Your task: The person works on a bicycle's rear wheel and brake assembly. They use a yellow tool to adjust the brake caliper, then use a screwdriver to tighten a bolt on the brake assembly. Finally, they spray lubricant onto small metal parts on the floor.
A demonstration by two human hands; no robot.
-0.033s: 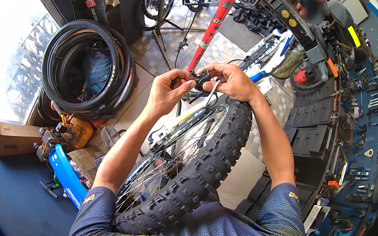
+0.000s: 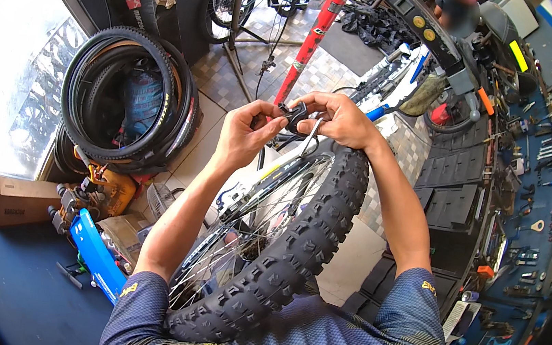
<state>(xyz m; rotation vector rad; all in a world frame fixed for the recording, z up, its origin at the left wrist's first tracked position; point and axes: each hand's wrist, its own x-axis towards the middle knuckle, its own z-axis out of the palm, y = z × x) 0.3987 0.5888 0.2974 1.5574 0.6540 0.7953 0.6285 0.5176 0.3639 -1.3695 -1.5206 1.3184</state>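
At the upper centre of the frame, a small black part (image 2: 296, 115) sits pinched between the left hand (image 2: 247, 129), thumb against forefinger, and the right hand (image 2: 341, 120), whose thumb and fingers close on its other side. A slim pale rod (image 2: 315, 129) shows beside the right thumb; whether that hand grips it too, I cannot tell. The part looks light and stiff, probably smooth enough to slip, and best taken by its edges with the fingertips. The knobbly tyre (image 2: 279, 262) below seems grippy and springy. As for containers, the brown cardboard box (image 2: 20, 203) at the lower left hides its contents; so do the black bins (image 2: 448, 200) right of centre, while stacked tyres (image 2: 70, 99) at the upper left ring a dark blue package (image 2: 141, 104)
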